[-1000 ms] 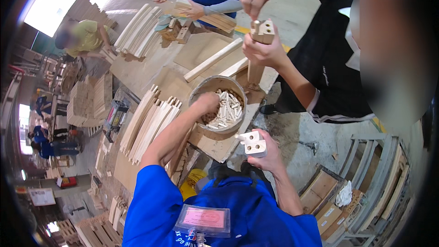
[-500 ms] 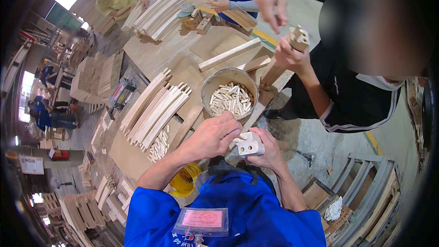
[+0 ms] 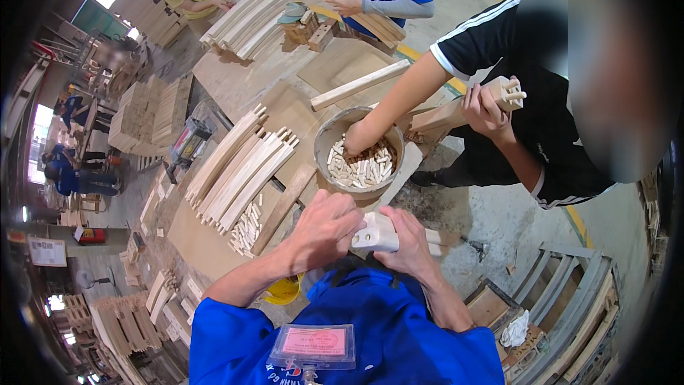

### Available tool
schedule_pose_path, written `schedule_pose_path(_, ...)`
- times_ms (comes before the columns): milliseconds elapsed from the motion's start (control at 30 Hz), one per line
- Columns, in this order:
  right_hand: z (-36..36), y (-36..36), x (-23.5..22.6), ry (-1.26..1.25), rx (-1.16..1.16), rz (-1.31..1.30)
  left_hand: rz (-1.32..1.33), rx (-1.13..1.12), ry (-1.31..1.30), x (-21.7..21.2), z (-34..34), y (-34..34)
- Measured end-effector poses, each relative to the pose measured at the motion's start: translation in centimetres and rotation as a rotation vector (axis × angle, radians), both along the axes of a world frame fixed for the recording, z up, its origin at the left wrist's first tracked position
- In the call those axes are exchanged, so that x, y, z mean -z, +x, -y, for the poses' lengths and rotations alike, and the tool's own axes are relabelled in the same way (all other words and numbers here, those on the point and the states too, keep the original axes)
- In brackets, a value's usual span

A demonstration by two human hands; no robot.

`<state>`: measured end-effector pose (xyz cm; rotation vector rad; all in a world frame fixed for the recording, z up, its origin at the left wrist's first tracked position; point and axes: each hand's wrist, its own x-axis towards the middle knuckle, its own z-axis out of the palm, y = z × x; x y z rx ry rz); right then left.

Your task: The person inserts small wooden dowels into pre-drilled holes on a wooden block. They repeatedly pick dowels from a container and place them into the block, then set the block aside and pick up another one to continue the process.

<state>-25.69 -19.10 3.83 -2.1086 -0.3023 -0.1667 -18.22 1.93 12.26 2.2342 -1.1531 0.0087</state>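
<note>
My right hand [image 3: 407,241] is wrapped round a pale wooden piece [image 3: 376,234] with round holes in its end, tilted so that end points left. Its length runs on past my wrist to the right. My left hand [image 3: 324,229] is closed, its curled fingers right against the holed end; what they pinch, if anything, is hidden. Beyond my hands stands a round bucket [image 3: 320,144] of short wooden dowels [image 3: 367,171]. A co-worker's hand [image 3: 365,137] reaches into it, while that person's other hand [image 3: 488,108] holds a wooden leg [image 3: 445,115] with dowels in its end.
Curved wooden slats [image 3: 246,171] and a pile of loose dowels [image 3: 247,232] lie on the table at left. A yellow bucket [image 3: 285,289] is below my left forearm. Wooden frames [image 3: 563,292] stand at right. Two other people work across the table.
The co-worker's arm has come down into the dowel bucket, and their wooden leg has tilted over. My wooden piece has turned from end-up to lying more sideways; my left hand has moved slightly left and down.
</note>
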Motion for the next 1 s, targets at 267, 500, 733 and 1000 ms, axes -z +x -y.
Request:
schedule_pose_path(267, 0.1, 0.4, 1.6, 0.102, 0.033, -0.226, -0.584, 0.009, 0.062, 6.5, -1.5, 10.0)
schedule_pose_path(500, 0.3, -0.1, 2.4, 0.124, 0.091, -0.212, -0.190, 0.108, 0.943, 16.4, 6.1, 16.0)
schedule_pose_path(733, 1.0, -1.5, 2.6, 0.117, 0.154, -0.240, -0.342, 0.132, 0.986, 19.8, 6.5, 18.8)
schedule_pose_path(1000, 1.5, -2.1, 2.4, 0.128, 0.153, -0.175, -0.259, -0.154, 0.863, 16.7, 5.5, 18.2)
